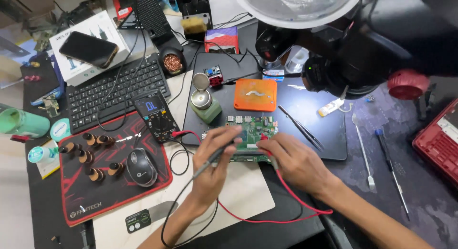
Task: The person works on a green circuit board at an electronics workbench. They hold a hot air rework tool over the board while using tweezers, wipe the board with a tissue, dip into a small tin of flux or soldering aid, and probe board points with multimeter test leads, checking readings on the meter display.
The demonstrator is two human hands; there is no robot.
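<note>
The left hand (pixel 212 170) pinches a slim black probe (pixel 215 156) with a grey shaft, its fingers (pixel 228 132) closed round the handle and the tip resting on a flat green circuit board (pixel 250 129) studded with small metal connectors. The right hand (pixel 298 160) holds a red probe (pixel 265 143) in the same way, fingers curled tight on it, tip down on the board just beside the left fingers. The board lies directly under both sets of fingertips, at the near edge of a smooth black rectangular mat (pixel 310 110). A thin red lead (pixel 281 211) loops from the right fingers back past the wrist; a black lead (pixel 177 206) trails below the left wrist over the pale surface (pixel 248 191). Beyond the left fingers lies a dark handheld multimeter (pixel 156 114) with a grey screen. Past both hands sits a square orange pad (pixel 255 94), and slender metal tweezers (pixel 300 127) lie just beyond the right fingers. A glossy black computer mouse (pixel 141 167) sits on a red-and-black mouse pad (pixel 95 201), well out from the left hand.
</note>
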